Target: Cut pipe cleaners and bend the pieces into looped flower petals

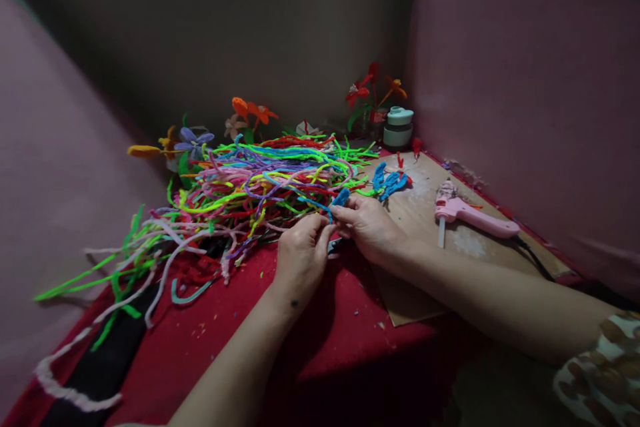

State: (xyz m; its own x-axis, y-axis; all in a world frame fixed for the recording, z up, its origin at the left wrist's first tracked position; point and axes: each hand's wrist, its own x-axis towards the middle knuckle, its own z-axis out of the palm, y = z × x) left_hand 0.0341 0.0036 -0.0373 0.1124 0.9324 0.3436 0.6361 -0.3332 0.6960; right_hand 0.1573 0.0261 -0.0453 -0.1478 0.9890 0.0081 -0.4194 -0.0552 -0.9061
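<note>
Between my two hands is a blue pipe cleaner [341,198], bent into a loop with a thin end sticking out to the left. My left hand [303,248] pinches its lower part, thumb against fingers. Close beside it, my right hand [369,223] grips the piece just under the loop with thumb and forefinger. Just beyond the right hand, a blue petal shape made of pipe cleaner [389,181] lies on the brown board. Behind my hands spreads a large heap of coloured pipe cleaners [260,180]. Part of a dark tool under my hands is mostly hidden.
A pink glue gun [475,217] with its cord lies on the brown board [415,280] at right. Pipe-cleaner flowers [194,141] and a lidded jar [399,128] stand at the back. Red cloth [225,340] covers the table; walls close in on both sides.
</note>
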